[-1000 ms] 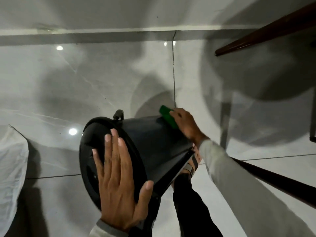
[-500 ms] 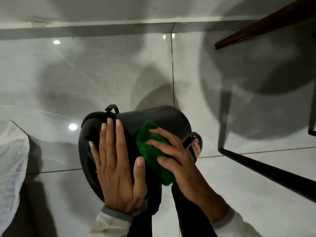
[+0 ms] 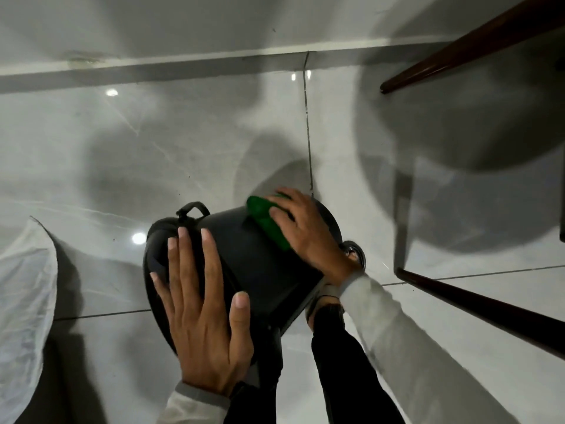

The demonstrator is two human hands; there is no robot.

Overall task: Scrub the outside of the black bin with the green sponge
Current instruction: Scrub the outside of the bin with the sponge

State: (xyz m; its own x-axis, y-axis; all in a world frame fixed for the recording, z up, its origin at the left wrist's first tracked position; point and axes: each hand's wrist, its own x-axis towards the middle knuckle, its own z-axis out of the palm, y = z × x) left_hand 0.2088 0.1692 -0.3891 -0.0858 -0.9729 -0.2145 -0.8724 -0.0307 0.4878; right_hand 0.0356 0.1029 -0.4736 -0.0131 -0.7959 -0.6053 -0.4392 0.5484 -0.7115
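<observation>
The black bin [image 3: 247, 261] lies tilted on its side over my legs, its lidded top toward the left and its base toward the far right. My left hand [image 3: 201, 304] lies flat with fingers spread on the lid end and steadies it. My right hand [image 3: 305, 231] presses the green sponge [image 3: 267, 223] against the bin's outer wall near the far base end. Part of the sponge is hidden under my fingers.
Glossy grey floor tiles [image 3: 153, 154] lie all around, with a wall base at the top. A dark wooden furniture leg [image 3: 477, 304] runs across the right, another bar [image 3: 470, 44] at the top right. A white plastic bag [image 3: 24, 301] sits at the left edge.
My right hand has slid the sponge from the bin's near lid end up along the wall to the far base end. The left hand stays on the lid.
</observation>
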